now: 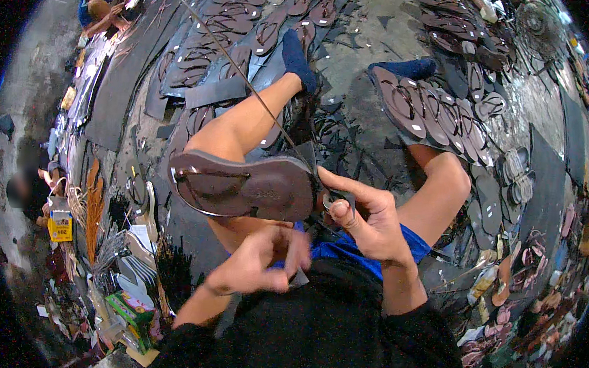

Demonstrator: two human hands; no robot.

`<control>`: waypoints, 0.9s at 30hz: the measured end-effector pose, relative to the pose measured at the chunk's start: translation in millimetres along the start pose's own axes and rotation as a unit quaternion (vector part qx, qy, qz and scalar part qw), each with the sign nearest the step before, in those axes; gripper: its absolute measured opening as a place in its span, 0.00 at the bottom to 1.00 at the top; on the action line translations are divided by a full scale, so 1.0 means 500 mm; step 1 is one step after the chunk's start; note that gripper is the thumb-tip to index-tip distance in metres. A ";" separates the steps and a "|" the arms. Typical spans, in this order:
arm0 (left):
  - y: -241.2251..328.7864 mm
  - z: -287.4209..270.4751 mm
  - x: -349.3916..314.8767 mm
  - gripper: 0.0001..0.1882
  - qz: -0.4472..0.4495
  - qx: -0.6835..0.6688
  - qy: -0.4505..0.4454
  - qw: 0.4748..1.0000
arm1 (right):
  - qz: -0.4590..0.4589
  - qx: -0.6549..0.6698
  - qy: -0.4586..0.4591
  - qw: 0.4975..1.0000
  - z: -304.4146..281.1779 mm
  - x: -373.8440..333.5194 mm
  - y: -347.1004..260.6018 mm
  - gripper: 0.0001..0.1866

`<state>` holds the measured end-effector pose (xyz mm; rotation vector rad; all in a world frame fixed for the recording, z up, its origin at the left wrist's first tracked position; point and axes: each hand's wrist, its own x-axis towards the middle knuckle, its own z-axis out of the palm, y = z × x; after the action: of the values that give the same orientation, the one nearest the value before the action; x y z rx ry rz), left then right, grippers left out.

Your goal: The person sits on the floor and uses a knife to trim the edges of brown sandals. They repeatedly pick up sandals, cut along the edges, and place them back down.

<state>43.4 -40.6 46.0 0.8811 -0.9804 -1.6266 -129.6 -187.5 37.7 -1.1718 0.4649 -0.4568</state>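
We see brown sandal (241, 184) lying across left thigh, sole up, straps at its left end. Right hand (362, 217) at sandal's heel end, fingers curled round small scissors (337, 201) (metal loops just visible), thumb pressed on top. Left hand (257, 262) below sandal, fingers pinched together over lap; whether it grips anything, we cannot tell. Long thin strip (237, 64) runs from heel up and away. Row of finished sandals (438, 115) on floor by right knee.
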 end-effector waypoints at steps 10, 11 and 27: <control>-0.020 0.000 0.172 0.15 0.128 -0.428 0.313 0.839 | -0.183 -0.408 0.283 0.848 0.010 -0.140 0.107 0.19; -0.017 0.015 0.166 0.15 0.120 -0.413 0.340 0.836 | -0.152 -0.416 0.284 0.850 0.020 -0.172 0.108 0.18; -0.153 0.018 0.054 0.14 0.001 -0.282 0.482 0.829 | -0.017 -0.393 0.188 0.900 0.067 -0.140 0.053 0.15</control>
<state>0.3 -52.0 -22.2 1.0739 0.2094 -1.0987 -165.2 -114.1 31.1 -1.8826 1.0276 -0.5479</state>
